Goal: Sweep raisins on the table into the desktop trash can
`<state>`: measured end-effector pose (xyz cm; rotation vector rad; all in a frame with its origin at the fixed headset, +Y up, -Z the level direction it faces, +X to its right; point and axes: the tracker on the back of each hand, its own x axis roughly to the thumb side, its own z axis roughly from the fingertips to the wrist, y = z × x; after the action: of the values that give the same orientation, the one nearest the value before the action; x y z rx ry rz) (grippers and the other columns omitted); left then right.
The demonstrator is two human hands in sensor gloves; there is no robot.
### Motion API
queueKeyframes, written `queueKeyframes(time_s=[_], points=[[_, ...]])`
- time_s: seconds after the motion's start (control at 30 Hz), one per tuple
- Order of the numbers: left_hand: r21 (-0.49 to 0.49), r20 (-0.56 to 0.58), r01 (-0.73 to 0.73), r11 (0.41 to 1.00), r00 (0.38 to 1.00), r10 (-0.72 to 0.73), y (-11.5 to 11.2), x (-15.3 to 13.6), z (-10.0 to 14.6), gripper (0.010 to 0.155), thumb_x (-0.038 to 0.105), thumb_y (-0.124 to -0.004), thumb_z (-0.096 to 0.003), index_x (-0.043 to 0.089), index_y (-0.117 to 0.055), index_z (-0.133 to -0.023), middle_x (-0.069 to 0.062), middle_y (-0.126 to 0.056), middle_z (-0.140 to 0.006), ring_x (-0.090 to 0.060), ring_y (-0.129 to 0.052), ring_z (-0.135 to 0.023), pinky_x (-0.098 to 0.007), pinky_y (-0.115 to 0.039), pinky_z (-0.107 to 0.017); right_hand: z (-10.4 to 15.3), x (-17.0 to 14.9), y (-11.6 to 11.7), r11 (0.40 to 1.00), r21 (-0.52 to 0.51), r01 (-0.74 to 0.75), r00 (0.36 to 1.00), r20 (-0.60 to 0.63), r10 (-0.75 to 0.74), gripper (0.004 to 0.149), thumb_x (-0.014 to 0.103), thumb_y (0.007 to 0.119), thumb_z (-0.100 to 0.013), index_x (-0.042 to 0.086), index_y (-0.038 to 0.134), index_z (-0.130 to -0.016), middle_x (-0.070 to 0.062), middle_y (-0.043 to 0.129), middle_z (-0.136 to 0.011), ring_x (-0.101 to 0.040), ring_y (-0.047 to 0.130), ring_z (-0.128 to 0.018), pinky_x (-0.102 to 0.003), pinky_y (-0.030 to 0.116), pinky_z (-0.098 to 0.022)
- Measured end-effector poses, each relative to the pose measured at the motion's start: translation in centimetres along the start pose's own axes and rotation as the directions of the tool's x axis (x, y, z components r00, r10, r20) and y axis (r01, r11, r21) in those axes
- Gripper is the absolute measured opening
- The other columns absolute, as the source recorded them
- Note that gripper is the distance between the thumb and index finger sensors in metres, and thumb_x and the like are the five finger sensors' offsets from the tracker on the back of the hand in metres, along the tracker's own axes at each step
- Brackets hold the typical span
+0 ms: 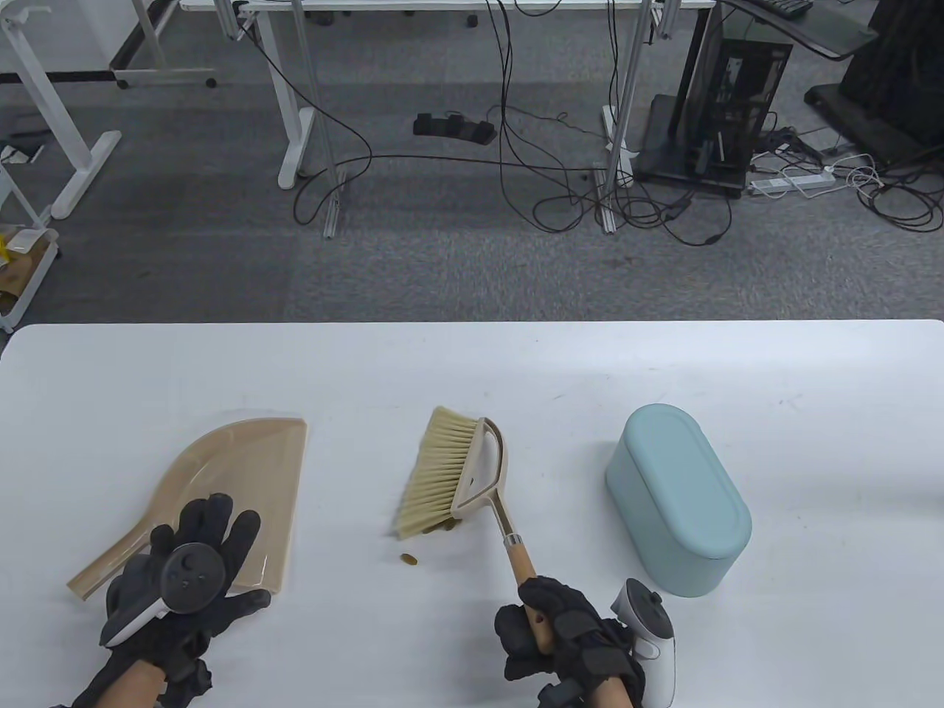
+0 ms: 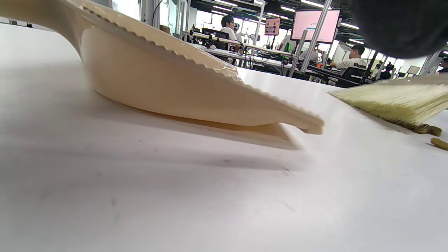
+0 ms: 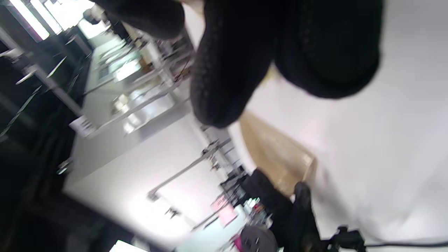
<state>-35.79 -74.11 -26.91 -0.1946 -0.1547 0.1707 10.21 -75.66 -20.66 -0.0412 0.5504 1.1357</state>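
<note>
A beige dustpan lies on the white table at the left, and also shows in the left wrist view. My left hand lies over its rear part with the fingers spread, gripping nothing. My right hand grips the wooden handle of a hand brush, whose bristles rest on the table at the centre. One raisin lies loose just in front of the bristles, and others sit at the bristle tips. The light blue trash can stands to the right of the brush with its lid shut.
The table's far edge runs across the middle of the table view, with carpet, desk legs and cables beyond it. The right wrist view is blurred; it shows my gloved fingers and the dustpan beyond them.
</note>
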Motion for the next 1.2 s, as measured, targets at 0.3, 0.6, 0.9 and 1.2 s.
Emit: queueKeyframes(time_s=[0.3, 0.6, 0.9, 1.2], points=[[-0.033, -0.024, 0.007, 0.999, 1.0, -0.008, -0.7, -0.3, -0.1, 0.094, 0.065, -0.072, -0.042, 0.04, -0.012, -0.11, 0.004, 0.015, -0.115, -0.034, 0.009, -0.114, -0.068, -0.004, -0.078, 2.5, 2.0, -2.1, 0.912, 0.0, -0.41, 0.907, -0.104, 0.408, 0.074, 0.035, 0.074, -0.057, -0.01, 0.041, -0.106, -0.017, 0.089, -0.061, -0.009, 0.1, -0.016, -0.033, 0.089, -0.021], [-0.045, -0.043, 0.009, 0.999, 0.999, -0.011, -0.8, -0.5, -0.1, 0.094, 0.065, -0.072, -0.0421, 0.04, -0.012, -0.109, 0.005, 0.016, -0.115, -0.033, 0.009, -0.114, -0.068, -0.004, -0.078, 2.0, 4.9, -3.5, 0.723, -0.21, -0.658, 0.753, -0.151, 0.641, 0.07, 0.033, 0.079, -0.051, -0.008, 0.055, -0.102, -0.018, 0.092, -0.06, -0.015, 0.102, -0.017, -0.039, 0.088, -0.024], [0.003, -0.082, -0.056, 0.998, 0.995, 0.056, -0.2, -1.7, -0.1, 0.097, 0.065, -0.075, -0.0406, 0.043, -0.008, -0.107, 0.003, 0.013, -0.116, -0.034, -0.014, -0.117, -0.062, -0.031, -0.081, -0.3, 4.5, -3.7, 0.878, -0.159, -0.452, 0.871, 0.134, 0.473, 0.072, 0.034, 0.08, -0.051, -0.009, 0.051, -0.102, -0.013, 0.09, -0.061, -0.009, 0.099, -0.017, -0.034, 0.089, -0.024], [-0.004, -0.084, -0.059, 0.998, 0.995, 0.058, -0.3, -1.8, -0.3, 0.095, 0.065, -0.074, -0.0415, 0.042, -0.009, -0.108, 0.003, 0.012, -0.117, -0.034, -0.011, -0.117, -0.064, -0.025, -0.081, -4.0, 3.7, -1.6, 0.995, -0.052, -0.086, 0.993, 0.08, 0.09, 0.078, 0.033, 0.07, -0.059, -0.011, 0.024, -0.105, -0.014, 0.081, -0.068, -0.008, 0.099, -0.027, -0.033, 0.089, -0.027]])
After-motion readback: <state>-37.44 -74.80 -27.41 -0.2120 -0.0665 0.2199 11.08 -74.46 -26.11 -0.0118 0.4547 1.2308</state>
